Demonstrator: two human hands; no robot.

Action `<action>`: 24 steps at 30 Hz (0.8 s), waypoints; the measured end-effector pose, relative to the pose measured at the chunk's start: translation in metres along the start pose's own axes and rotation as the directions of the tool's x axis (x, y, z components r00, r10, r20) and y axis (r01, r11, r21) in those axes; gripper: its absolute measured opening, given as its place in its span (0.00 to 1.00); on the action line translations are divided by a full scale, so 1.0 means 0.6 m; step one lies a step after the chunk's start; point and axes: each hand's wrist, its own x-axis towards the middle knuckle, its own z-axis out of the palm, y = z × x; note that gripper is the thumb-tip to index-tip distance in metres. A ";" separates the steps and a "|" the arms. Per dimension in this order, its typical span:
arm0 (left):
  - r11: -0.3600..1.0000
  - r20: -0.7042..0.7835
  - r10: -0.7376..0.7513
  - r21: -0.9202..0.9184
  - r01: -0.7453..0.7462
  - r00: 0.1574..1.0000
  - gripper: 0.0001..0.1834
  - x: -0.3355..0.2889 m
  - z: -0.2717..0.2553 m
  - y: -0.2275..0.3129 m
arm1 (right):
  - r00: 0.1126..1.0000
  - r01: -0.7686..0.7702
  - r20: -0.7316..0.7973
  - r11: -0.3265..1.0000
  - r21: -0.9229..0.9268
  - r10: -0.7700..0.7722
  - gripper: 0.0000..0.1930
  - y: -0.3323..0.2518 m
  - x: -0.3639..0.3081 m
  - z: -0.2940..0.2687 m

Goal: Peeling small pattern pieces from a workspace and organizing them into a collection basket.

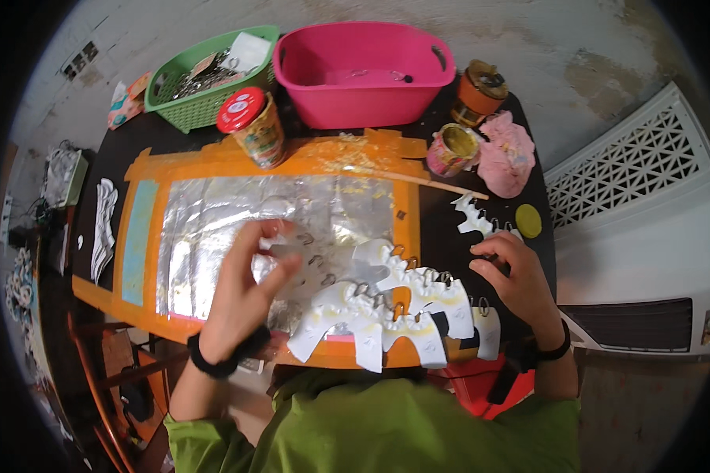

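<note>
1. Two bare hands show in the head view. The left hand (245, 296) is above the foil sheet (205, 229), thumb and fingers curved apart around a pale blur; whether it grips anything, I cannot tell.
2. The right hand (522, 277) has its fingertips drawn together just beside a smaller white piece (471, 214); what they pinch, if anything, is unclear.
3. Several white curved pieces (339, 303) overlap at the table's near edge, between the hands, probably for easy reach; wire clips (483, 302) stand along them.
4. Orange tape (142, 165) borders the foil, presumably keeping it flat.
5. The pink tub (363, 98) and green basket (183, 116) stand at the far edge, likely to leave working room.
</note>
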 end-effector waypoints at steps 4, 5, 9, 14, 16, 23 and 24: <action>0.868 -0.099 0.185 0.482 -0.115 0.978 0.28 0.046 -0.015 -0.058 | 0.984 0.121 0.142 0.989 -0.080 -0.109 0.16 -0.016 0.027 0.049; 0.877 -0.039 0.098 0.475 -0.068 0.994 0.30 0.053 -0.018 -0.064 | 0.982 0.129 0.147 0.989 -0.075 -0.117 0.16 -0.020 0.031 0.061; 0.973 0.203 -0.101 0.226 0.054 0.974 0.25 0.084 -0.018 -0.100 | 0.951 0.088 0.304 0.992 -0.091 -0.056 0.19 -0.026 0.038 0.096; 0.969 0.269 -0.163 -0.140 0.206 0.949 0.28 0.076 -0.028 -0.097 | 0.965 0.012 0.260 0.999 0.040 -0.022 0.17 -0.020 0.037 0.098; 0.941 0.268 -0.184 -0.230 0.248 0.946 0.28 0.053 -0.025 -0.080 | 0.974 -0.017 0.228 0.987 0.162 -0.020 0.14 -0.009 0.037 0.089; 0.885 0.387 -0.019 -0.423 0.195 0.922 0.23 0.015 -0.014 -0.089 | 0.956 -0.116 0.292 0.957 0.264 0.036 0.11 0.021 0.019 0.087; 0.819 0.400 -0.140 -0.468 0.333 0.906 0.23 0.012 -0.025 -0.069 | 0.937 -0.198 0.336 0.934 0.296 0.092 0.10 0.022 0.018 0.082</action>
